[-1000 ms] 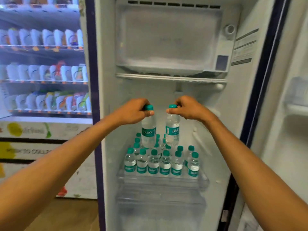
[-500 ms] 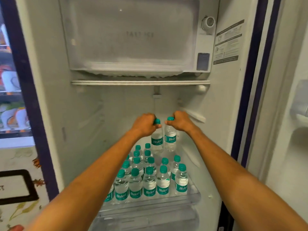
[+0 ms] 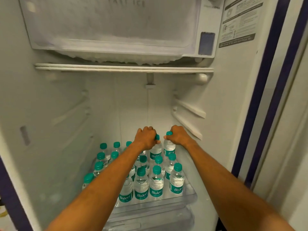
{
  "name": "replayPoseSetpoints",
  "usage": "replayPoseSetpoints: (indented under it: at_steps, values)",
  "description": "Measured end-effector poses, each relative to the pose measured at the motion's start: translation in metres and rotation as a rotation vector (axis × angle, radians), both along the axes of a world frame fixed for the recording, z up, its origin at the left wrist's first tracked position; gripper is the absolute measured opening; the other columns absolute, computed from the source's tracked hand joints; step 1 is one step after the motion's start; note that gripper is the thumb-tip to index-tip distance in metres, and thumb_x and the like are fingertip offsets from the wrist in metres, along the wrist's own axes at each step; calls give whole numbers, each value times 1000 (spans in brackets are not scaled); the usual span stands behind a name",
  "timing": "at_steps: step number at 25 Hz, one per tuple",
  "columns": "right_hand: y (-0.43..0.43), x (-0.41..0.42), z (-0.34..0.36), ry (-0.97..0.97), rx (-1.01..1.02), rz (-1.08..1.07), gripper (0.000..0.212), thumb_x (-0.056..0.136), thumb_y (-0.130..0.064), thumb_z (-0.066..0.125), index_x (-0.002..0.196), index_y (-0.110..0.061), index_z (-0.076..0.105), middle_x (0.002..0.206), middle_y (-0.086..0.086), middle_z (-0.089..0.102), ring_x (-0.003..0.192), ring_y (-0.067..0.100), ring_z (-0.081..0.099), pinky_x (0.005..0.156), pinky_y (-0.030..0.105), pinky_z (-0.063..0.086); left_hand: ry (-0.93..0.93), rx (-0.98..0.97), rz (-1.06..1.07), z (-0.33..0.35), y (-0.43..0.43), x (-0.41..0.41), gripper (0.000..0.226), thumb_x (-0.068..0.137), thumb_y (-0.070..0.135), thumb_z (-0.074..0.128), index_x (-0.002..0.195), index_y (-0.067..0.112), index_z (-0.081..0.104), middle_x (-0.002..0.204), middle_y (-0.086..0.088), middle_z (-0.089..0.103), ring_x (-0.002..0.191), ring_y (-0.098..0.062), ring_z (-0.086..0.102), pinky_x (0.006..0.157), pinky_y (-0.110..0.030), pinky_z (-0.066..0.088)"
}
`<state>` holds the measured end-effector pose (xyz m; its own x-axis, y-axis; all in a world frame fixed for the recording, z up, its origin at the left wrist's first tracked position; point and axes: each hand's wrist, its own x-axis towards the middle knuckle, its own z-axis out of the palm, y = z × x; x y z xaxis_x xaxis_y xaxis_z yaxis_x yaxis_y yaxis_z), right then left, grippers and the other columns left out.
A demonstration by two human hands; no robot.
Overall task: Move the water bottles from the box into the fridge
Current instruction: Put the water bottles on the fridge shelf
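Note:
Both my arms reach deep into the open fridge (image 3: 58,114). My left hand (image 3: 146,137) grips the green cap of a small clear water bottle (image 3: 155,153). My right hand (image 3: 177,135) grips the cap of a second water bottle (image 3: 169,150) right beside it. Both bottles hang upright at the back right of the clear shelf (image 3: 190,196), just behind the rows. Several green-capped water bottles (image 3: 156,184) stand on that shelf; my left forearm hides some of them. The box is out of view.
A frosted freezer compartment (image 3: 108,27) fills the top, with a white rack (image 3: 123,68) under it. Empty shelf rails (image 3: 188,112) jut from the right wall. A clear drawer (image 3: 150,219) lies below the shelf. The dark-trimmed fridge frame (image 3: 265,97) runs down the right.
I have leaned closer to the fridge. Both hands have carried their bottles deeper and lower, toward the back of the shelf behind the standing rows.

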<state>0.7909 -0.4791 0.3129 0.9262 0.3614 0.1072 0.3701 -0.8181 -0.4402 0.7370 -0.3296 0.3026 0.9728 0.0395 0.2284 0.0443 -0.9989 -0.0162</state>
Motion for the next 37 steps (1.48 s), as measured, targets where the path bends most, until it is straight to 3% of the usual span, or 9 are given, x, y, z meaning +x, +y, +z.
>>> replayPoseSetpoints:
  at_steps: [6, 11, 20, 23, 26, 28, 32, 37]
  values:
    - [5, -5, -26, 34, -73, 35, 33, 90, -40, 63, 94, -10, 50, 91, 8, 51, 80, 20, 50, 68, 30, 38, 64, 55, -1, -29, -2, 1, 39, 92, 43, 59, 118, 14, 63, 130, -3, 48, 119, -23, 42, 100, -42, 30]
    - [4, -8, -34, 30, -106, 68, 38, 91, -38, 61, 109, -5, 55, 92, 7, 50, 81, 19, 50, 71, 28, 39, 100, 34, 1, -42, -1, -2, 37, 92, 41, 59, 118, 14, 62, 130, -3, 47, 118, -23, 41, 102, -42, 30]
    - [9, -4, -58, 76, -129, 31, 32, 91, -39, 63, 101, -11, 52, 93, 6, 55, 80, 16, 52, 72, 25, 40, 90, -65, 7, -50, -3, -5, 33, 95, 39, 56, 117, 15, 62, 124, -3, 53, 113, -22, 48, 105, -41, 29]
    - [10, -1, -61, 70, -133, 20, 35, 90, -42, 62, 104, -11, 55, 103, 8, 62, 82, 17, 55, 73, 26, 43, 123, -109, 21, -51, -2, -9, 38, 95, 43, 54, 121, 16, 59, 126, -3, 54, 115, -21, 50, 106, -39, 30]
    - [9, -5, -61, -5, -212, 37, 46, 91, -51, 55, 118, -13, 55, 118, 9, 59, 93, 19, 57, 78, 28, 46, 100, -184, 35, -50, 2, -18, 53, 97, 55, 40, 131, 17, 54, 137, -4, 51, 123, -23, 48, 109, -40, 31]
    - [7, -9, -59, -128, -287, 63, 53, 93, -54, 48, 131, -17, 50, 133, 9, 51, 113, 25, 54, 92, 34, 46, 16, -195, 77, -48, 7, -26, 62, 98, 60, 26, 142, 20, 43, 149, -5, 42, 135, -25, 40, 114, -42, 28]
    - [4, -32, -55, -260, -299, 161, 60, 98, -51, 36, 149, -19, 29, 157, 8, 27, 141, 28, 30, 115, 40, 25, -32, -41, 174, -42, 17, -52, 69, 96, 63, 11, 152, 25, 24, 161, -4, 19, 148, -26, 17, 121, -44, 14]
    - [-1, -80, -36, -276, -255, 188, 62, 101, -49, 29, 153, -16, 20, 161, 6, 16, 148, 25, 15, 119, 37, 12, -15, 17, 247, -20, 17, -105, 70, 96, 64, 8, 155, 27, 13, 163, -4, 5, 150, -27, 6, 122, -47, 6]
